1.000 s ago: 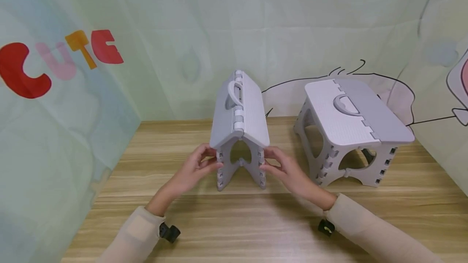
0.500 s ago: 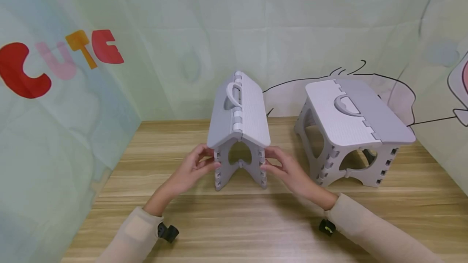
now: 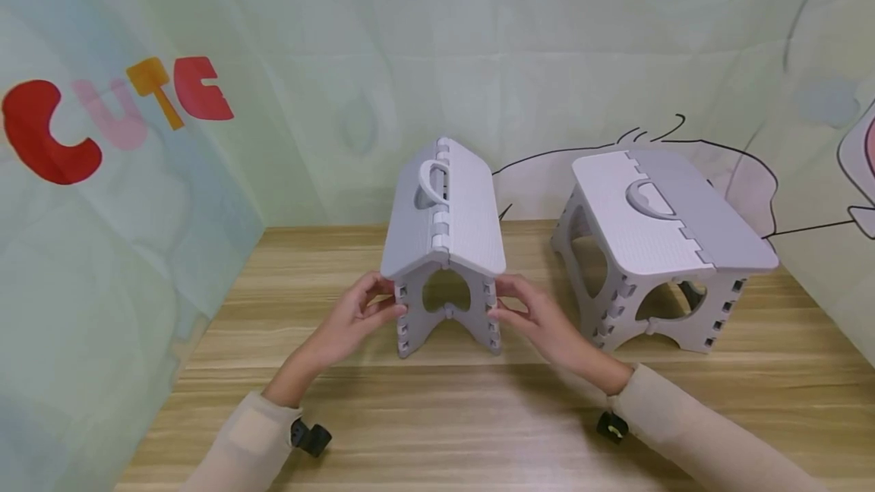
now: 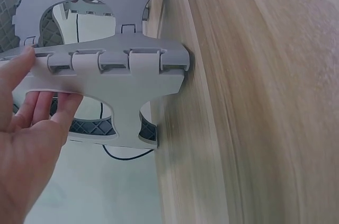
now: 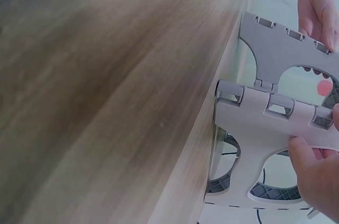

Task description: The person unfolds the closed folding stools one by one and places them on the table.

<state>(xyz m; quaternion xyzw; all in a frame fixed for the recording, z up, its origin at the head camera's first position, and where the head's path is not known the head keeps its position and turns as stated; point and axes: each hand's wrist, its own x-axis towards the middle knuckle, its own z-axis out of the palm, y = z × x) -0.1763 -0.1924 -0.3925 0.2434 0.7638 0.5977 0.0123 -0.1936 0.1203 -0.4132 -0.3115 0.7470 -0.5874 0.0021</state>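
A grey folding step stool [image 3: 475,207] stands half-spread on the wooden table, its two top halves sloping like a roof, with a loop handle at the ridge. My left hand [image 3: 362,315] grips its left side panel; in the left wrist view the thumb lies on the hinged edge and the fingers [image 4: 39,108] reach into the panel's opening. On the opposite side, my right hand [image 3: 536,315] pinches the right panel by its front edge. In the right wrist view that hand [image 5: 318,176] partly covers the panel's hinged edge.
A second grey folding stool [image 3: 656,241], fully spread with a flat top, stands to the right, close to my right forearm. Behind the wooden table [image 3: 437,416] hangs a printed cloth [image 3: 355,44] with coloured letters. Each wrist carries a small black camera [image 3: 311,437].
The held stool has spread wider: its left panel and my left hand have shifted left, and the roof-like top has flattened a little. My right hand has stayed nearly still.
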